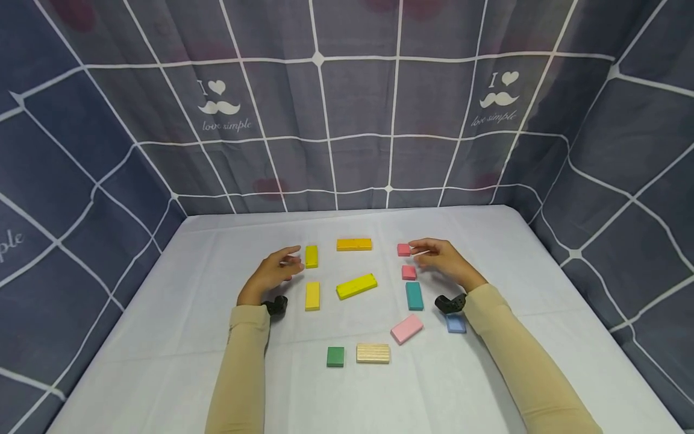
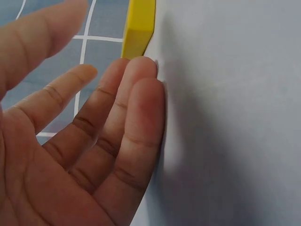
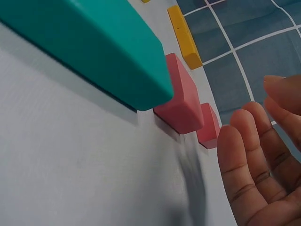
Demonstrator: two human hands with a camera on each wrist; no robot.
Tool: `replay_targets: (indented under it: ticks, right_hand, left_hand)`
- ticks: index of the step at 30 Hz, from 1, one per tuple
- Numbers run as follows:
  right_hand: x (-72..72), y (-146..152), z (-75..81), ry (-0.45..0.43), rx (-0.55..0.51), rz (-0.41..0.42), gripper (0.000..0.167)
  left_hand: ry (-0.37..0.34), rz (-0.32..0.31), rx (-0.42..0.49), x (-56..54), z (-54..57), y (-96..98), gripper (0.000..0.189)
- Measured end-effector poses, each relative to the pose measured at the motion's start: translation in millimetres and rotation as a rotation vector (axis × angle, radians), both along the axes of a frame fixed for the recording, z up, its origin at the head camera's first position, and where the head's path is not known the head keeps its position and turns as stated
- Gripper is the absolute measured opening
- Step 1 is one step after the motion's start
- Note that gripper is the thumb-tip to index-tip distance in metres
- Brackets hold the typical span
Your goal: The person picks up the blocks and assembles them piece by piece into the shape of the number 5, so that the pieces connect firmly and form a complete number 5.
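Observation:
My left hand (image 1: 278, 269) hovers low at the left with loosely extended fingers, just beside an upper-left yellow block (image 1: 311, 257). In the left wrist view its palm shows bare, and the yellow block (image 2: 141, 23) stands beyond the fingertips. On the other side my right hand (image 1: 441, 258) has its fingertips right by the far small pink block (image 1: 403, 249). Nearer lies another small pink block (image 1: 409, 272), with a teal block (image 1: 414, 296) below it. The right wrist view shows relaxed fingers (image 3: 244, 174) holding nothing, beside the far pink block (image 3: 208, 126).
Between the hands lie an orange block (image 1: 354, 245) and a slanted yellow block (image 1: 356, 286); another yellow block (image 1: 312, 296) is at left. Closer are a light pink block (image 1: 406, 329), a blue block (image 1: 456, 323), a green block (image 1: 335, 357) and a ridged beige block (image 1: 373, 353).

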State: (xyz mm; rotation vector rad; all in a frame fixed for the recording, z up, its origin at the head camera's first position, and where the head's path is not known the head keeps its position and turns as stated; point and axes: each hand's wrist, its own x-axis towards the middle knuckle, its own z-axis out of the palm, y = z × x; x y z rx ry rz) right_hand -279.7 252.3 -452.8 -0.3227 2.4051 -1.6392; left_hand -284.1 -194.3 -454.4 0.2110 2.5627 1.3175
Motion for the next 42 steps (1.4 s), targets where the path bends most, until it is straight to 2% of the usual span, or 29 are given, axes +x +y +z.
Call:
replay_targets:
  ticks: [11, 15, 20, 29, 36, 42]
  right_hand:
    - [-6.9, -10, 1.6, -0.058, 0.032, -0.030, 0.052]
    - [-8.5, -13, 3.3, -0.079, -0.001, -0.036, 0.054]
    - [-13.2, -14, 1.5, -0.096, -0.036, -0.034, 0.054]
    - [-20.1, -20, 2.9, -0.104, -0.029, -0.031, 0.053]
    - [-26.4, -24, 4.0, -0.113, -0.029, -0.026, 0.053]
    - [-30.6, -30, 9.1, -0.110, -0.024, -0.018, 0.054]
  left_hand:
    - [-0.040, 0.043, -0.055, -7.9, -1.6, 7.9, 0.074]
    - [-0.026, 0.030, -0.087, -9.9, -3.1, 11.3, 0.075]
    - [-0.032, 0.045, -0.118, -10.1, -4.4, 15.8, 0.078]
    - [-0.111, 0.056, -0.071, -20.1, -4.4, 13.3, 0.082]
    - [-0.154, 0.050, -0.032, -22.1, 0.2, 15.0, 0.081]
    - [-0.175, 0.071, -0.057, -22.2, 2.6, 16.5, 0.080]
